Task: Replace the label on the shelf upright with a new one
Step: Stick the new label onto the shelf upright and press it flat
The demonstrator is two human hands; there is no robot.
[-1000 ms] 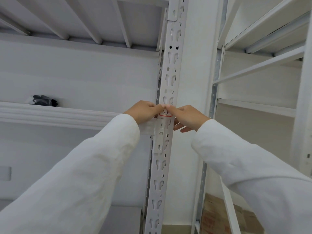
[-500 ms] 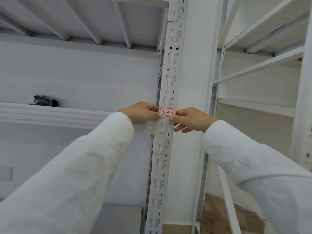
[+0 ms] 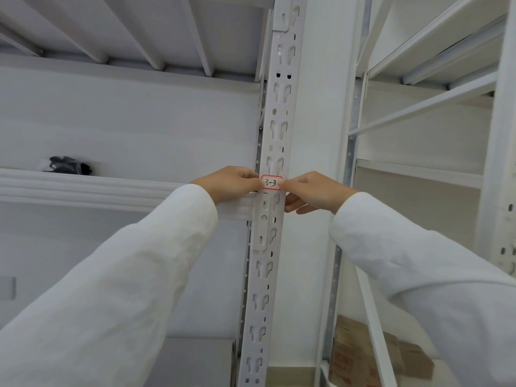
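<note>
A small white label [image 3: 271, 182] with a red border and handwritten "3-3" lies flat against the white perforated shelf upright [image 3: 276, 121], level with the shelf beam. My left hand [image 3: 231, 183] touches the label's left edge with its fingertips. My right hand [image 3: 312, 192] touches the label's right edge, thumb and forefinger at the border. Both hands press or pinch the label from either side. White sleeves cover both arms.
A white shelf beam [image 3: 83, 188] runs left from the upright, with a black bundle [image 3: 68, 165] lying on that shelf. A second white rack [image 3: 418, 107] stands to the right. Cardboard boxes [image 3: 371, 356] sit on the floor at lower right.
The hands have drawn apart from over the label to its two side edges, so the "3-3" writing now shows in full. The label stays at the same spot on the upright.
</note>
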